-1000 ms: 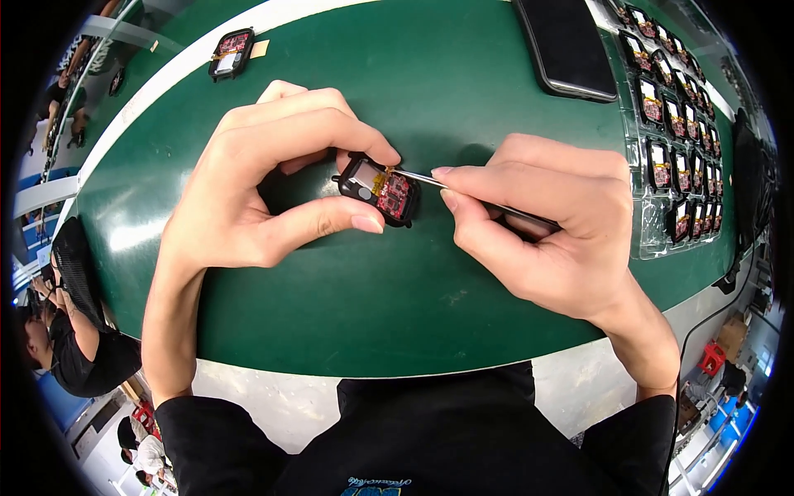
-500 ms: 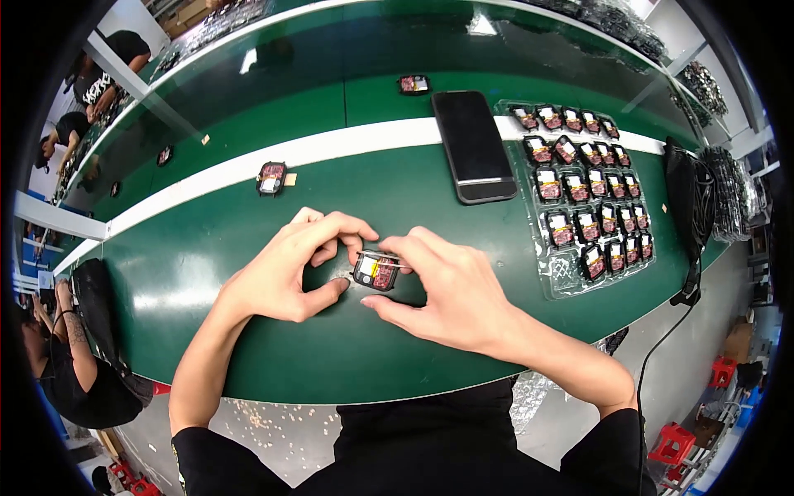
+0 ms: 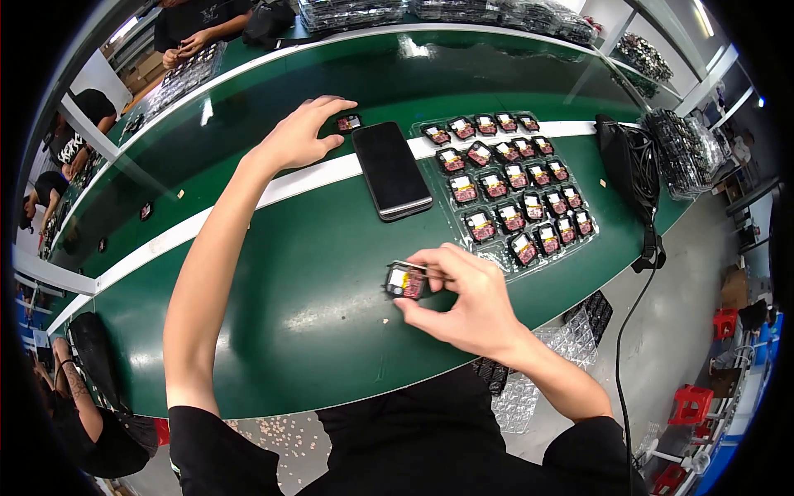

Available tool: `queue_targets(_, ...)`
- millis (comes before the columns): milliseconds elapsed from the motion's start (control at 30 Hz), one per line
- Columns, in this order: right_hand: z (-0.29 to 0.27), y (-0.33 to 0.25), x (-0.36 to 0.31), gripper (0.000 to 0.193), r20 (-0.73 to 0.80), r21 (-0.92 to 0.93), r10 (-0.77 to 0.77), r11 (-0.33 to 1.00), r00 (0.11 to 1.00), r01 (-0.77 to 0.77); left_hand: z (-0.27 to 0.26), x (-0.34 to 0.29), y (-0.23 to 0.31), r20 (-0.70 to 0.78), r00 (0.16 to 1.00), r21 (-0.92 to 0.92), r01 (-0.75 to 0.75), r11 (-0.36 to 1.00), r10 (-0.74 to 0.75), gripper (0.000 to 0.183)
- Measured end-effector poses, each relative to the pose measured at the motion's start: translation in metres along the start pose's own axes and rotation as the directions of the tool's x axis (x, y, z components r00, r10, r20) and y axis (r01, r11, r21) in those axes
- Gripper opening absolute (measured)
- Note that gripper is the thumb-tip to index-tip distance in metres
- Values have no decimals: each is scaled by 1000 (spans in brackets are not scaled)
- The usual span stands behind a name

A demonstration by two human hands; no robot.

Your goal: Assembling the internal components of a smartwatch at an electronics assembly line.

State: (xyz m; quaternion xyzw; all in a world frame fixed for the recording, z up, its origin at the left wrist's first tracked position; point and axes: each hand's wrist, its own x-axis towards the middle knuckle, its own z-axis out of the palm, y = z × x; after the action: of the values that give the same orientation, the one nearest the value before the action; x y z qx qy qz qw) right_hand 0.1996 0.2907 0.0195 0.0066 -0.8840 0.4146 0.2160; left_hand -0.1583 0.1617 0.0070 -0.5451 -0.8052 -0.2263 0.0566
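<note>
My right hand [image 3: 467,302] pinches a small black watch-like case [image 3: 405,282] just above the green table. A red circuit board, a white label and a yellow strip show in the case. A thin metal tool, probably tweezers [image 3: 420,266], also lies between those fingers and crosses the case's top edge. My left hand [image 3: 302,136] is stretched out to the far side of the table, fingers apart and holding nothing. Just beyond its fingertips lies another such case [image 3: 349,122], which it does not visibly touch.
A black phone [image 3: 392,172] lies beyond my right hand. To its right, a clear plastic tray [image 3: 542,266] holds several similar cases in rows. A black bag with cable [image 3: 633,178] sits at the table's right end. People [image 3: 198,25] work across and to the left.
My left hand has left the case in the middle and reached to the far side. My right hand still holds that case, now slightly raised. The view has turned, shifting the tray and phone leftward.
</note>
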Motion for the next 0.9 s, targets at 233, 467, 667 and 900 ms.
queue_targets(233,-63,45,-38,45,-287,-192,244,933,926,-306,9,26,3,154,987,-103,50,993,-33,40)
queue_targets(467,-59,36,-40,49,-325,-378,161,881,932,-284,-36,-75,73,65,997,-204,41,978,-28,46)
queue_targets(667,-45,10,-10,27,-127,21,311,950,942,-311,-41,-158,133,238,967,-192,-42,981,88,40)
queue_targets(900,31,2,36,20,121,248,-50,968,991,19,-51,-186,127,214,973,-153,123,981,-89,59)
